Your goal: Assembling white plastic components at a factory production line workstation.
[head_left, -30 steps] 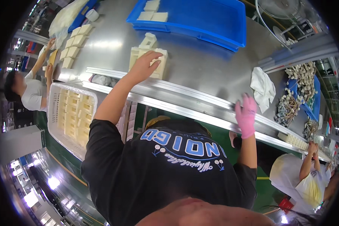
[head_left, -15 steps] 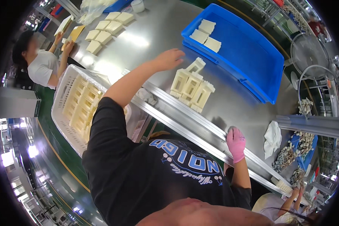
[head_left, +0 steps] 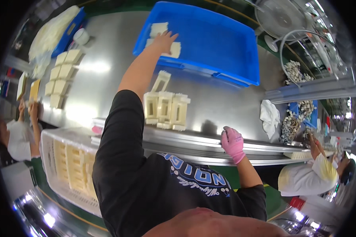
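Observation:
My left hand (head_left: 165,41), bare, reaches into the left end of a blue tray (head_left: 213,43). Its fingers are spread over the off-white blocks (head_left: 159,28) lying there, partly hiding them; whether it presses on them I cannot tell. Below that arm, several cream frame-like pieces (head_left: 165,108) with rectangular openings stand close together on the steel table, and one more frame (head_left: 161,81) leans behind them. My right hand (head_left: 232,142), in a pink glove, rests at the table's near metal rail with its fingers curled in. What is under those fingers is hidden.
Rows of cream blocks (head_left: 61,73) sit at the left beside a white cup (head_left: 81,36). A white basket (head_left: 51,158) of slotted pieces stands at my left. A white cloth (head_left: 269,116) lies right, near mushroom-like bunches (head_left: 290,126). Co-workers are at both sides.
My left hand has moved from the steel table, beside the frame pieces, into the blue tray over the blocks. The view has turned. My right hand stays at the rail.

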{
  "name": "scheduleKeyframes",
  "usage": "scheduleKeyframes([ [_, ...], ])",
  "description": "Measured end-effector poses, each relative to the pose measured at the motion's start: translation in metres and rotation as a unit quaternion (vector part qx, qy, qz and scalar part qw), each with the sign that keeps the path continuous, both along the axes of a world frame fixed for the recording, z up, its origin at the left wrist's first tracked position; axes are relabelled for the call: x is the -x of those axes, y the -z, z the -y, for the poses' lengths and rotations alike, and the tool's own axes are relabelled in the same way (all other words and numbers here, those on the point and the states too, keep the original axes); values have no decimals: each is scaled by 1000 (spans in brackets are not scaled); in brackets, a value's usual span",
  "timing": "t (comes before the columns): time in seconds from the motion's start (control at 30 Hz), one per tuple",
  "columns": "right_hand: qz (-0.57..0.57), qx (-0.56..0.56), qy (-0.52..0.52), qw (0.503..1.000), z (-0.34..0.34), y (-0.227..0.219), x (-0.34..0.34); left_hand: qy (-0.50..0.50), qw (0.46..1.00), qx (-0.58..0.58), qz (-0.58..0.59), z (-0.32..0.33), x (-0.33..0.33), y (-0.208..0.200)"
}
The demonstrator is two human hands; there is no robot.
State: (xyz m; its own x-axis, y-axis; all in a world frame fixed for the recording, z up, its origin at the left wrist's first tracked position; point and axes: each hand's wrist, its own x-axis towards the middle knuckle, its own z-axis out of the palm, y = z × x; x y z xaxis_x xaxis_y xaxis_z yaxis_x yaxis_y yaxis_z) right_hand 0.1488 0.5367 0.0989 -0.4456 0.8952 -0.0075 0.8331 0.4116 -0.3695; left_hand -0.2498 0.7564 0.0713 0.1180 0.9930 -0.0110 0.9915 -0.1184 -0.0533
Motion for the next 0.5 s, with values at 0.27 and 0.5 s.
scheduleKeyframes([
  [0.27, -21, -25, 19, 999, 3, -3, -6, 46, 989, 136, -43, -29, -2, 40],
  [0.5, 2, -11, 26, 1000, -1, -3, -5, 26, 999, 22, -40, -33, -4, 69],
])
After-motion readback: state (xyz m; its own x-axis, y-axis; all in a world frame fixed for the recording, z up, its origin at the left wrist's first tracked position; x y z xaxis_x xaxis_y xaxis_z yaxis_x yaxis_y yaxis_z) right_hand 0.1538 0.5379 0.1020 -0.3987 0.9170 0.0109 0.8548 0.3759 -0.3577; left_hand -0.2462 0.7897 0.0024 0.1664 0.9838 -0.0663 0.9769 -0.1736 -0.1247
